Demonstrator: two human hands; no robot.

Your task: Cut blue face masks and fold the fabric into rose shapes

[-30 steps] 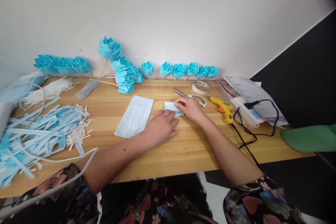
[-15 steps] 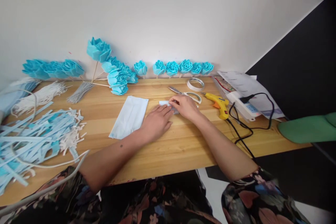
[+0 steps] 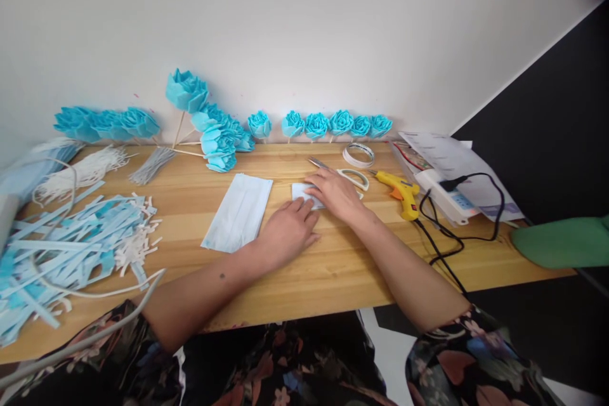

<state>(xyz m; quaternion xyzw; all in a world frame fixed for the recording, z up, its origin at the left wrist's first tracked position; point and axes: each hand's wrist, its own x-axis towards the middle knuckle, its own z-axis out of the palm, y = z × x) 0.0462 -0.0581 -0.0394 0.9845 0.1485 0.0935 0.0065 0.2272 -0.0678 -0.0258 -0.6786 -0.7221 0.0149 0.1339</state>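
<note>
A small folded piece of light blue mask fabric (image 3: 298, 191) lies on the wooden table, partly covered by both hands. My left hand (image 3: 288, 228) rests palm down at its near edge, fingers stretched out and fingertips on it. From the right, my right hand (image 3: 335, 193) lies across the piece with its fingers extended over it. Left of my hands is a flat, pleated light blue face mask (image 3: 238, 212). Just behind my right hand are scissors (image 3: 354, 177) with white handles, partly hidden.
Blue fabric flowers (image 3: 316, 125) on sticks line the wall. Cut strips (image 3: 71, 247), white ear loops (image 3: 85, 174) and grey wires (image 3: 152, 165) lie left. A tape roll (image 3: 358, 155), yellow glue gun (image 3: 402, 193), corded power strip (image 3: 445, 193) and papers (image 3: 457, 158) are right.
My right hand's fingers have gone from pinching the piece's edge to lying flatter over it. My left fingertips have drawn back slightly towards me. The view has shifted a little left.
</note>
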